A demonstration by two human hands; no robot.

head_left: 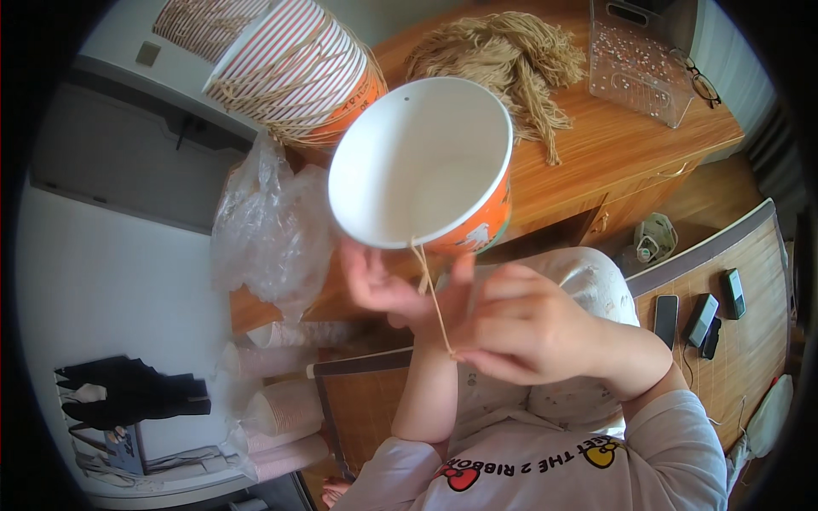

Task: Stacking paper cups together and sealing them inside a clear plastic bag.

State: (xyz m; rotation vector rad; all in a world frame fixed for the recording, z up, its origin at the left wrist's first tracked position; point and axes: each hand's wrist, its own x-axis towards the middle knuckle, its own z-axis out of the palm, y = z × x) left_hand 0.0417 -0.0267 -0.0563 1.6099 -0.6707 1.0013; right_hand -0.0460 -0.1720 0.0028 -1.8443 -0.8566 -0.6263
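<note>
My left hand holds a white paper bucket with an orange outside by its lower rim, the open mouth tilted toward me. A tan string hangs from a hole in that rim. My right hand pinches the string's lower end just below the bucket. Both hands are close together over my lap.
A stack of striped paper buckets with strings lies on the wooden desk, beside a bundle of tan strings and a clear plastic box. Crumpled clear plastic hangs at the desk's edge. More bucket stacks lie on the floor. Phones rest on a mat.
</note>
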